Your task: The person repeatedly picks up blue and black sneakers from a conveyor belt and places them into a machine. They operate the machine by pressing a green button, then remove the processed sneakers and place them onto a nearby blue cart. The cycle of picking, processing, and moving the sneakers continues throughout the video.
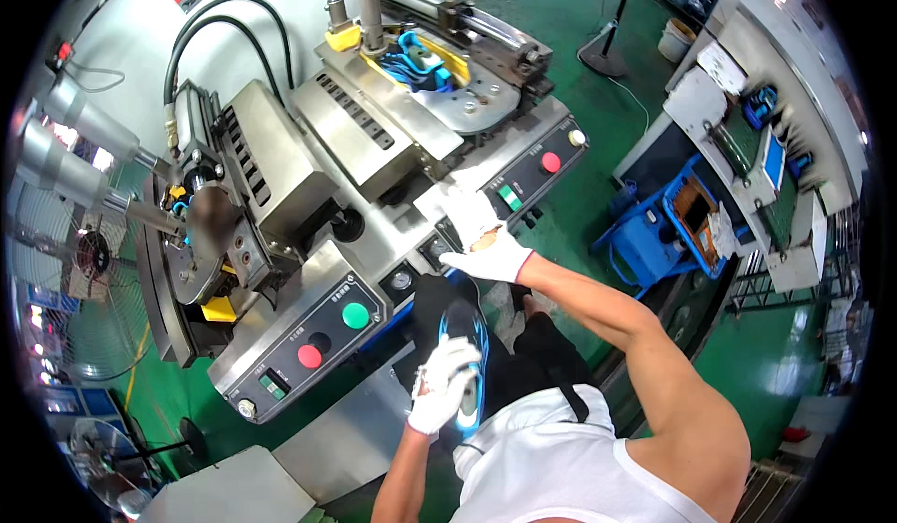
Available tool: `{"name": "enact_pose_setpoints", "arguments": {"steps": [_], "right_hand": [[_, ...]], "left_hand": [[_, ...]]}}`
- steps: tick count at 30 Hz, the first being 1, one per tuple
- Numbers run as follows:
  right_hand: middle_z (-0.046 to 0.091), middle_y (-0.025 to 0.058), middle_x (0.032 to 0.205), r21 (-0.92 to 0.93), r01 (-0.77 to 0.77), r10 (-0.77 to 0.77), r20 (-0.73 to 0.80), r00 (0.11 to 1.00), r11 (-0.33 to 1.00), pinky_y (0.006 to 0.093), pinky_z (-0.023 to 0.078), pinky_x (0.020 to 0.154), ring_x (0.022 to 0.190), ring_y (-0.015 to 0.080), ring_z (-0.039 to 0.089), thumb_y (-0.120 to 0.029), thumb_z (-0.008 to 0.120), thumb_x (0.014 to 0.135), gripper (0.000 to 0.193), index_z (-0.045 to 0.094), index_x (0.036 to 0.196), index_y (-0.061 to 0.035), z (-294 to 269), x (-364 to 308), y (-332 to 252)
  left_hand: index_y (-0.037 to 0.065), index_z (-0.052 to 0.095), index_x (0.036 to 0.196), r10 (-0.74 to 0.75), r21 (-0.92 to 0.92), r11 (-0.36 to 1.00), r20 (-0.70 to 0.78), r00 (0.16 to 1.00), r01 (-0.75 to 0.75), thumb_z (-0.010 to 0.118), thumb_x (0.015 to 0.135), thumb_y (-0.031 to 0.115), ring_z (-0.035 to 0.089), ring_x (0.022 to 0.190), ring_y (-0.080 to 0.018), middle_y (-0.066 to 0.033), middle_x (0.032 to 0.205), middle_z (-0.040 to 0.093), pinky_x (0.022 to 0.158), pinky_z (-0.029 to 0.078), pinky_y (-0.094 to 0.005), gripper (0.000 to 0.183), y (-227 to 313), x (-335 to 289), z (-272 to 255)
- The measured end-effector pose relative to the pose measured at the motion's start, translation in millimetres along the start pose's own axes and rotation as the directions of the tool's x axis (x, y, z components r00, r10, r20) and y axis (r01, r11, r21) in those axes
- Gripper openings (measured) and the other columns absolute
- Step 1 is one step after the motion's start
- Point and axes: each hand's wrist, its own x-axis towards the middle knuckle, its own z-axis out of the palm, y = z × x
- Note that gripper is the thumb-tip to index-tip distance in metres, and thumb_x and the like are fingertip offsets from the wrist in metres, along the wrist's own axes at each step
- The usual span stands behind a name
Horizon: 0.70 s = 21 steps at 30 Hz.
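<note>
A blue and black shoe (464, 325) with a light blue sole edge rests across my lap, toe toward the machine. My left hand (443, 387), in a white glove, is closed around its near part and hides some of it. My right hand (493, 254), also white-gloved, is stretched over the middle of the machine's front, its thumb held apart. A bright white patch (467, 211) lies at its fingers; glare hides whether that is glove or cloth. Close to this hand are a round gauge (401, 280) and a green switch (509, 197).
The two-station metal machine has a left control panel (304, 347) with red and green buttons. Another blue shoe (416, 63) sits in its right station. To the right stand a blue plastic stool (645, 247) and a rack (738, 144) with shoes. A fan (93, 259) stands left.
</note>
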Motion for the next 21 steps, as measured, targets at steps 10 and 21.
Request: {"name": "enact_pose_setpoints", "arguments": {"steps": [10, 21], "right_hand": [[0.026, 0.0277, 0.172, 0.574, -0.472, 0.446, 0.198, 0.873, 0.669, 0.0431, 0.025, 0.131, 0.161, 0.0368, 0.027, -0.033, 0.094, 0.073, 0.133, 0.01, 0.167, 0.0067, -101.9, -276.6, -60.9], [0.058, 0.0132, 0.149, 0.811, 0.132, 0.82, -0.551, -0.156, 0.57, 0.0456, 0.046, 0.113, 0.132, 0.0285, 0.06, -0.025, 0.076, 0.097, 0.072, 0.043, 0.156, 0.0007, -175.2, -348.1, 55.1]], "left_hand": [[0.008, 0.072, 0.117, 0.31, 0.094, 0.95, -0.18, 0.934, -0.297, 0.073, 0.087, -0.001, 0.064, 0.121, -0.0343, -0.014, 0.122, 0.068, 0.116, 0.045, -0.0497, 0.031, 89.9, 111.9, 94.7], [0.009, 0.066, 0.132, 0.817, -0.163, 0.576, 0.158, 0.555, -0.801, 0.09, 0.068, 0.008, 0.054, 0.131, -0.0514, -0.0222, 0.139, 0.058, 0.114, 0.042, -0.0661, 0.069, 254.3, 188.7, 230.2]]}}
